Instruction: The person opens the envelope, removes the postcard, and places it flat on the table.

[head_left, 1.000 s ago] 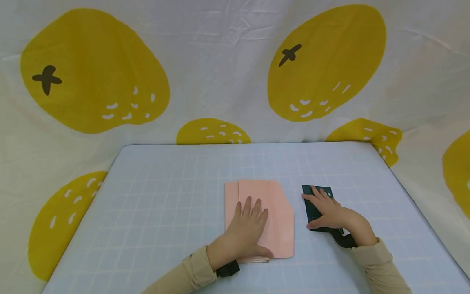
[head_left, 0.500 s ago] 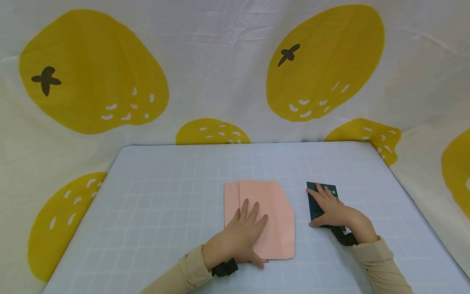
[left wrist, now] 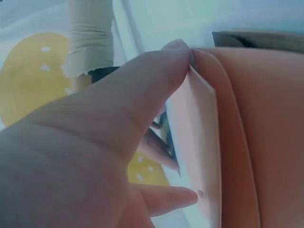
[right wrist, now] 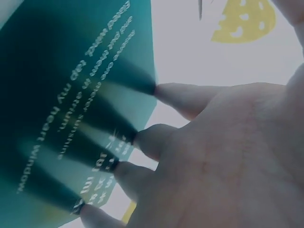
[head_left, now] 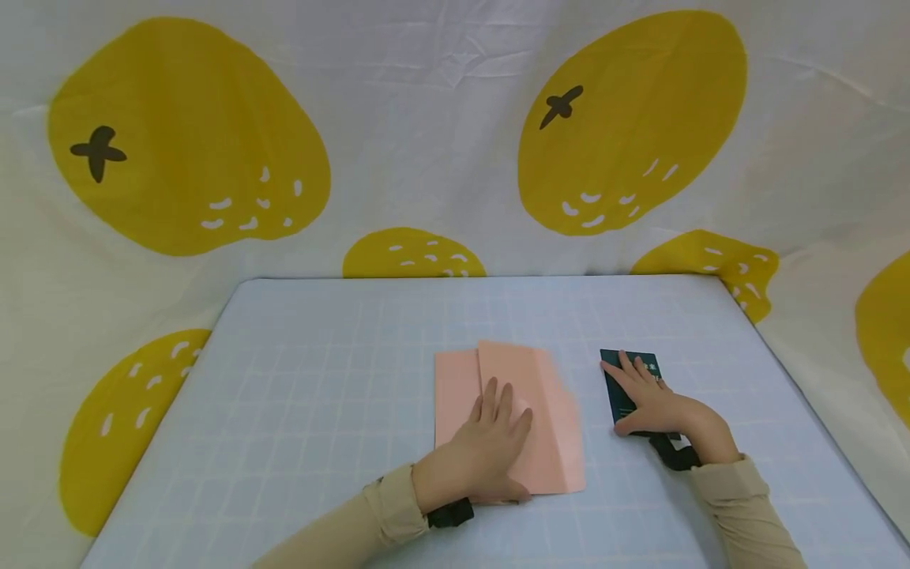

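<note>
The pink paper folder (head_left: 550, 450) lies near the middle of the table (head_left: 320, 395), its upper layer skewed against the one beneath. The left hand (head_left: 479, 454) is spread over it with fingers extended, the thumb along the near edge; close up, from the left wrist, the leaves stand a little apart at the thumb tip. To the right of the folder, well apart from it, lies a dark green printed card (head_left: 620, 405), or perhaps a thin booklet, under the right hand (head_left: 657, 407), which is also spread, its straight fingertips touching the cover without curling round it.

Neither hand has a real grip, so friction is probably doing most of the work. Light or uneven pressure from the left could let the loose pink layers slide further out of line, and a thumb caught between leaves might crease one. The folder's far right edge is blurred, so I cannot tell how flat it lies. On the right, a sideways push on those fingertips could swivel the card or send it skidding across the table
</note>
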Tool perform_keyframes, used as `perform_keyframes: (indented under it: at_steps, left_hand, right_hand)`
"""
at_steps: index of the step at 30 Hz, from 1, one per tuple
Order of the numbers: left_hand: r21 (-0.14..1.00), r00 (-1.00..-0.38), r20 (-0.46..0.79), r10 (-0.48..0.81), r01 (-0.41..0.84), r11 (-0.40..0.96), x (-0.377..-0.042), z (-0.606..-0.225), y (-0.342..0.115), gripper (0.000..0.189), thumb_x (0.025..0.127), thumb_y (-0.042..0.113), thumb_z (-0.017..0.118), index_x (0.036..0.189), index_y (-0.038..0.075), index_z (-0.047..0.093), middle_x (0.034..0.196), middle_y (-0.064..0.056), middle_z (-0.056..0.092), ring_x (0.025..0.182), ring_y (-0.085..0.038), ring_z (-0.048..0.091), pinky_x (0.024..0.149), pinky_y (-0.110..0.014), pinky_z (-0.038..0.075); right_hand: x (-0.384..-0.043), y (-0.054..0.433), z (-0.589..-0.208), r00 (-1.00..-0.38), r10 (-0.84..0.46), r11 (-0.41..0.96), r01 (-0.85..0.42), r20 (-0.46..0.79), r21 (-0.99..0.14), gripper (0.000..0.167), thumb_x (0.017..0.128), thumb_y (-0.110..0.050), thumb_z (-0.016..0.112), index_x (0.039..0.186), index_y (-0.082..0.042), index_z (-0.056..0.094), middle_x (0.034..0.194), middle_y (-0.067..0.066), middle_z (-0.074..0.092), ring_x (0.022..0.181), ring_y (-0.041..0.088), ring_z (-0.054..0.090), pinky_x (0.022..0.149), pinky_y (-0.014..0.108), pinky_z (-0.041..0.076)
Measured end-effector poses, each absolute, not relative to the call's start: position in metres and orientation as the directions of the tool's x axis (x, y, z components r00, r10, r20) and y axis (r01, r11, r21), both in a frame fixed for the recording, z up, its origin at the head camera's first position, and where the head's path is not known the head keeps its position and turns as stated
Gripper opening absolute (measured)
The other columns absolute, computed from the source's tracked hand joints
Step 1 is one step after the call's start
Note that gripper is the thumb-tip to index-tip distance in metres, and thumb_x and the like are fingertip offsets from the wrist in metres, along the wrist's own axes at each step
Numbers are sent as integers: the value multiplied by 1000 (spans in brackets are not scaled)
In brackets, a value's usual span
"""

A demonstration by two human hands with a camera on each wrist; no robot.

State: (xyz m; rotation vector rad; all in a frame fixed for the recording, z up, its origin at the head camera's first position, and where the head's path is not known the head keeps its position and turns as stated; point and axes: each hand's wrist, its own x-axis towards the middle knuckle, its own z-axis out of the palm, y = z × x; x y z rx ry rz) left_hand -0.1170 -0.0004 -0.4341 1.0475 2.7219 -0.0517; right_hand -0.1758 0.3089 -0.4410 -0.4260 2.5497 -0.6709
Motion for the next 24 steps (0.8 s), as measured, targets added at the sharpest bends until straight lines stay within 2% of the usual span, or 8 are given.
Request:
perform_keyframes:
  at_steps: [7, 14, 19, 24]
  left_hand:
    - [-28, -698, -304, 649, 687, 726, -135, -431, 33, 107, 75, 77, 66, 154, 13, 34, 159, -26, 21, 145, -50, 16, 114, -44, 31]
    - [46, -640, -502, 581, 651, 757, -154, -427, 71, 108, 76, 75, 65, 159, 21, 23, 164, -18, 8, 149, -42, 6, 117, -41, 24]
    - [-2, -673, -489, 555, 637, 771, -163, -431, 91, 114, 71, 79, 66, 160, 25, 18, 165, -14, 5, 150, -36, 5, 117, -40, 21]
    - [38, -693, -471, 546, 603, 797, -178, -436, 108, 117, 70, 79, 68, 160, 31, 12, 166, -9, -3, 151, -31, -4, 118, -51, 16]
  right_hand:
    - [-183, 327, -440, -844, -394, 826, -153, -363, -542, 103, 76, -21, 78, 156, -2, 17, 158, 34, -8, 141, 57, -13, 99, 79, -6]
    - [-192, 350, -443, -843, -383, 818, -119, -378, -563, 106, 72, -15, 76, 158, -6, 15, 159, 33, -11, 141, 56, -17, 98, 80, -8]
    - [-198, 365, -445, -844, -378, 808, -99, -381, -581, 107, 71, -14, 75, 158, -6, 13, 159, 32, -13, 140, 56, -20, 96, 81, -11]
    - [-207, 385, -447, -840, -385, 794, -91, -382, -602, 109, 70, -14, 75, 157, -2, 10, 158, 33, -15, 138, 57, -24, 92, 82, -15]
